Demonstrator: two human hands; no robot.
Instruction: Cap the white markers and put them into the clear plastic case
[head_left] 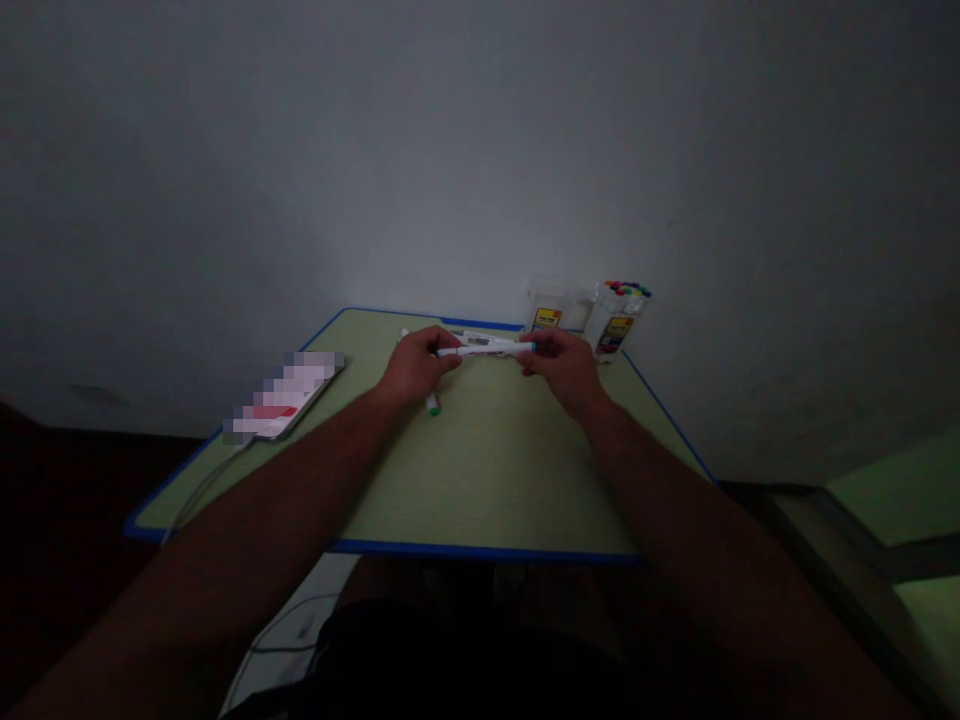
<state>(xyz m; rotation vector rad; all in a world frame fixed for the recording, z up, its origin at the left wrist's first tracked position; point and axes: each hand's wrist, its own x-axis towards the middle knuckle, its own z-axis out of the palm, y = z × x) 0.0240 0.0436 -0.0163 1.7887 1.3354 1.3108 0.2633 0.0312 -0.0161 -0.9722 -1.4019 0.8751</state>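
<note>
A white marker (487, 349) with a blue tip end lies level between my two hands, above the back part of the table. My left hand (417, 362) pinches its left end. Around its blue right end, the fingers of my right hand (564, 366) are closed. Beneath my left hand, a marker with a green end (433, 405) rests on the table, partly hidden by the hand. Just behind the held marker lie more white items, too small to make out.
The green table (480, 480) has a blue edge and stands against a wall. A phone (289, 395) with a cable lies at left. At the back right stand a clear case (547, 305) and a case of colored markers (619, 320).
</note>
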